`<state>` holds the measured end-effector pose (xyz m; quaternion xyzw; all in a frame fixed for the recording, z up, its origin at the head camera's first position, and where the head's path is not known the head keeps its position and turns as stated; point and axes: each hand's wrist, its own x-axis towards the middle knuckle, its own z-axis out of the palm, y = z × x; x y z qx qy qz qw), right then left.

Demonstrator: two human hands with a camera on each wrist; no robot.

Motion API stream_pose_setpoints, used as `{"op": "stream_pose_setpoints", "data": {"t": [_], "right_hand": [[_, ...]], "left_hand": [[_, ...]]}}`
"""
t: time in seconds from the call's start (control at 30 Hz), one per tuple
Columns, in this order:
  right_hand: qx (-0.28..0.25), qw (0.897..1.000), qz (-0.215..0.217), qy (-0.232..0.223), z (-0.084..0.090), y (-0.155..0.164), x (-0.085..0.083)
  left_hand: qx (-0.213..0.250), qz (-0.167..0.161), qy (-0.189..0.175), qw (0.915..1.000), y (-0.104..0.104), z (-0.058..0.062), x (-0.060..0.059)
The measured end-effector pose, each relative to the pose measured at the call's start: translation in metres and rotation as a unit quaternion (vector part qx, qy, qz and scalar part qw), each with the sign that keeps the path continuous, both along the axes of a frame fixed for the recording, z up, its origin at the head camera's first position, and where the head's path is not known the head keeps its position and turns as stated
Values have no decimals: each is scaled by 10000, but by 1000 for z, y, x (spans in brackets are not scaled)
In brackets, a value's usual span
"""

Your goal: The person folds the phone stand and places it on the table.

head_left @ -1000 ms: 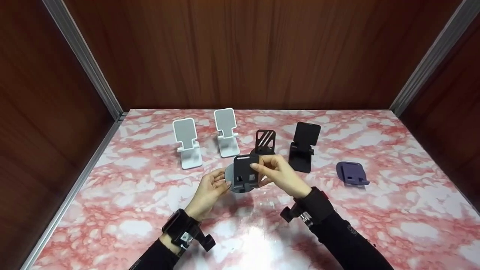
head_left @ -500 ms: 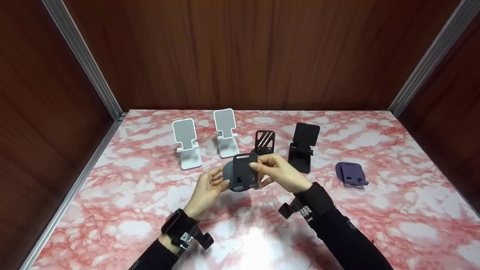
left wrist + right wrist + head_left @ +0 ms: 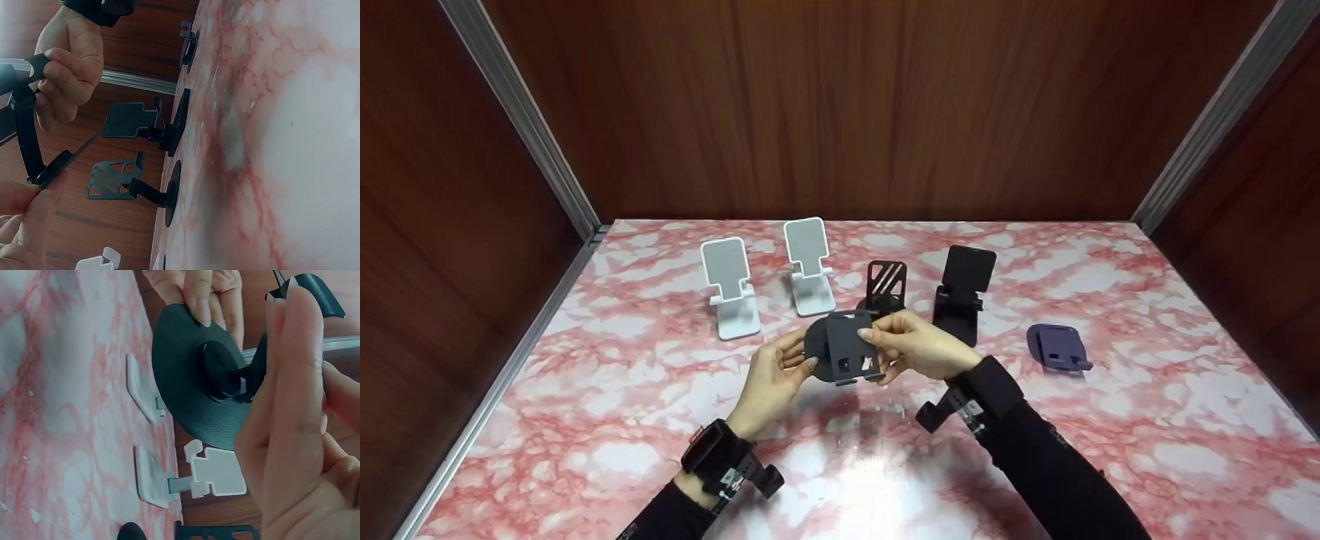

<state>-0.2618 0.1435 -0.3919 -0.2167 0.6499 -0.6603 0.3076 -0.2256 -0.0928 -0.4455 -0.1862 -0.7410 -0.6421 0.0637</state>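
Both hands hold a dark folding phone stand [image 3: 847,341] above the table. My left hand [image 3: 776,375] pinches the edge of its round base [image 3: 180,388] between thumb and fingers. On the other side, my right hand [image 3: 926,349] grips the slotted rest plate, thumb on its front. A hinged arm [image 3: 27,132] joins plate and base, and in the left wrist view it stands unfolded between them. The right fingers hide part of the plate in the right wrist view. Just behind the held stand is a black phone stand [image 3: 887,281] with a slatted plate.
Two white phone stands [image 3: 737,319] [image 3: 810,292] stand upright at the back left. A black phone stand [image 3: 966,270] is behind the right hand. Farther right lies a folded purple phone stand [image 3: 1061,346]. Wooden panels [image 3: 840,112] enclose the marbled table [image 3: 622,457].
The held stand's plate has tilted and turned away from its round base, opening the hinge more. Both hands keep their grip and stay almost in place.
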Motion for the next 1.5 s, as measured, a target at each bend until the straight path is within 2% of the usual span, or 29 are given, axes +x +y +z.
{"op": "stream_pose_setpoints", "data": {"t": [0.4,0.73,1.07,1.17,1.4,1.5], "right_hand": [[25,9988,284,-400,-3,1,-5],[59,9951,567,-810,-10,2,-10],[246,9927,711,-942,-15,2,-12],[246,9934,644,-918,-15,2,-11],[187,9970,227,-717,-15,2,-7],[260,9985,4,-487,-16,1,-4]], "left_hand": [[53,79,198,9998,1,3,3],[-355,231,908,9950,2,3,5],[-615,350,1427,9872,2,2,9],[-544,290,1285,9898,3,1,9],[-67,142,518,9985,4,2,6],[-8,168,493,9986,4,3,4]]}}
